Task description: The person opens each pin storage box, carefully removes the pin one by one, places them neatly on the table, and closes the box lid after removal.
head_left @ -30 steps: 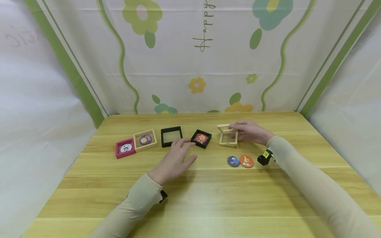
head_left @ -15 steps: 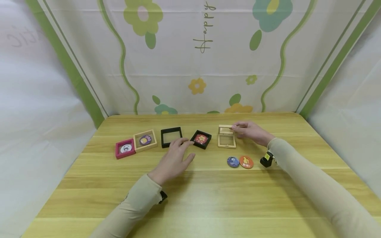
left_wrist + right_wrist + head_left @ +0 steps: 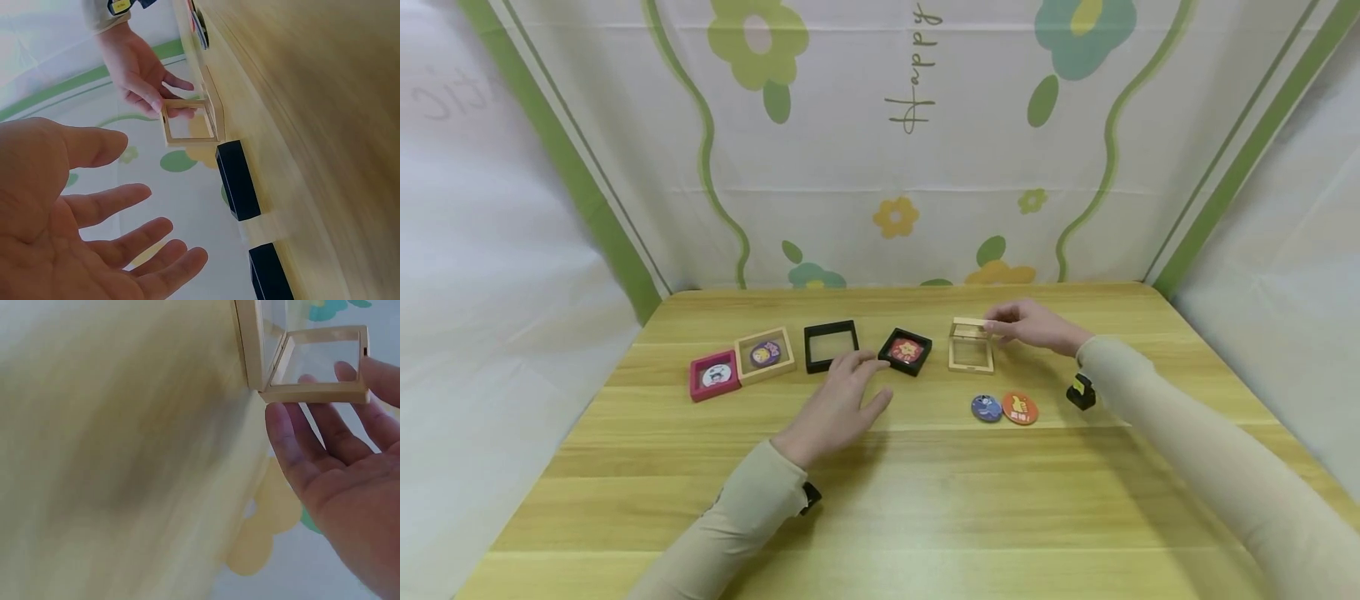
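Right of centre in the head view, the right hand (image 3: 1033,325) pinches the raised lid (image 3: 970,321) of the pale hinged display frame (image 3: 972,369) between thumb and fingers, probably to steady it upright. Left of centre, the left hand (image 3: 837,407) spreads loosely and holds nothing.

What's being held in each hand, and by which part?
Right hand: the open light wooden frame, by the outer edge of its raised half, near a corner. Left hand: nothing.
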Action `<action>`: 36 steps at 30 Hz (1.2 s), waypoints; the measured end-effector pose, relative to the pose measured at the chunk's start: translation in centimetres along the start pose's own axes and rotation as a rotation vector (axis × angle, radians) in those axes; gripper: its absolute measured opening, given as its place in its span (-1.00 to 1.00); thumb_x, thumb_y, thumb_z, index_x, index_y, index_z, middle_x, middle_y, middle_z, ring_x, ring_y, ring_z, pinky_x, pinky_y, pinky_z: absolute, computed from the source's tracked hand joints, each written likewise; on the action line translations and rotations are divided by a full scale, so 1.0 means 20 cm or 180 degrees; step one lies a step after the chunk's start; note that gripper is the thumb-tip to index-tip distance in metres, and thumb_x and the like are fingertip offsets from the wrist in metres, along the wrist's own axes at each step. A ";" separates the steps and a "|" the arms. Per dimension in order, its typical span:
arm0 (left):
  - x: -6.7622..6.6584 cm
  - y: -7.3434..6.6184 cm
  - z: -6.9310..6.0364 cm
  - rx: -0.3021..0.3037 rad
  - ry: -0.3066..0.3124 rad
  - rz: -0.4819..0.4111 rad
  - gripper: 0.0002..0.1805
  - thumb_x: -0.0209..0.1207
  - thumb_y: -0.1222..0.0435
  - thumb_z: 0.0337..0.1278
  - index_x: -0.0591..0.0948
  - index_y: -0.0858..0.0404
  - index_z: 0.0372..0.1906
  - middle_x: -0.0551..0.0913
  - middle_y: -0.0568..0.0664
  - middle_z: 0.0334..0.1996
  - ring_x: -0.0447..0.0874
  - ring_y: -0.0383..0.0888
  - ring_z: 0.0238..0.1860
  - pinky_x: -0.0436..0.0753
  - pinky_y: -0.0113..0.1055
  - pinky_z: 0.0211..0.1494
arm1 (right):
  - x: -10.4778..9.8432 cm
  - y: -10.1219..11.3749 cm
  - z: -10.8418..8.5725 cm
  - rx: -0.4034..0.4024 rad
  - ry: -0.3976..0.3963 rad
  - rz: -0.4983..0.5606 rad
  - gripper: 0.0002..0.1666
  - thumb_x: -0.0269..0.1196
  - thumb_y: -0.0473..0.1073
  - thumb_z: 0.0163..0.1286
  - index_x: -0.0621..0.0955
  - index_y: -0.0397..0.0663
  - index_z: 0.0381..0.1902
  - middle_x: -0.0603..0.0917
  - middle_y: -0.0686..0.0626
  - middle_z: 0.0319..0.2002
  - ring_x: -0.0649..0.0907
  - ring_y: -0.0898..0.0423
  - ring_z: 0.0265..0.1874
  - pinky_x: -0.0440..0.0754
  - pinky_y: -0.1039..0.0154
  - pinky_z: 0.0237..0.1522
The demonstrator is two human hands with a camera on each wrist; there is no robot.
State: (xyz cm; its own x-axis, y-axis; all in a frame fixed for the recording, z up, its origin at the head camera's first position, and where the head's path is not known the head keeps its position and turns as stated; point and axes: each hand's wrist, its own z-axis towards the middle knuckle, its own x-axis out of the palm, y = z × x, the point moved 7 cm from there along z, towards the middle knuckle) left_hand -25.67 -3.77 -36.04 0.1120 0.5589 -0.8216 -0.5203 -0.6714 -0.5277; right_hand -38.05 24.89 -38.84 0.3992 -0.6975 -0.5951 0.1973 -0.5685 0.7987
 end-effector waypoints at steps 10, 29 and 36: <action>0.01 0.00 0.00 0.0093 0.0004 -0.0005 -0.51 0.13 0.17 0.41 0.46 0.33 0.31 0.32 0.23 0.33 0.19 0.11 0.36 0.34 0.02 0.32 | 0.02 0.11 0.02 -0.0542 0.0090 -0.1299 -0.93 0.36 -0.22 0.32 0.74 -0.09 -0.27 0.72 0.01 -0.17 0.63 -0.04 -0.10 0.58 -0.03 -0.09; 0.04 0.00 -0.01 0.0054 0.0109 0.0049 -0.51 0.10 0.12 0.43 0.47 0.30 0.31 0.31 0.24 0.35 0.17 0.13 0.37 0.32 0.03 0.33 | 0.11 0.12 0.02 -0.1093 -0.0086 -0.2056 -0.84 0.43 -0.43 0.14 0.79 -0.11 -0.34 0.73 0.03 -0.33 0.68 -0.01 -0.26 0.58 -0.06 -0.04; 0.03 0.00 -0.01 0.0114 0.0098 0.0044 -0.51 0.09 0.13 0.44 0.46 0.32 0.30 0.32 0.25 0.33 0.18 0.16 0.36 0.32 0.04 0.33 | 0.11 0.12 0.01 -0.1223 -0.0177 -0.2095 -0.83 0.44 -0.44 0.13 0.80 -0.11 -0.33 0.73 0.03 -0.36 0.67 0.03 -0.31 0.59 -0.02 -0.08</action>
State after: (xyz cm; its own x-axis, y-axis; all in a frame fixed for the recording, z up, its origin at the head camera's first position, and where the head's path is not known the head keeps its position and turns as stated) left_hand -25.42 -3.44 -36.60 0.1301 0.5341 -0.8354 -0.5520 -0.6609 -0.5085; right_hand -36.83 21.91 -38.27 0.0478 -0.2940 -0.9546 0.6807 -0.6898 0.2466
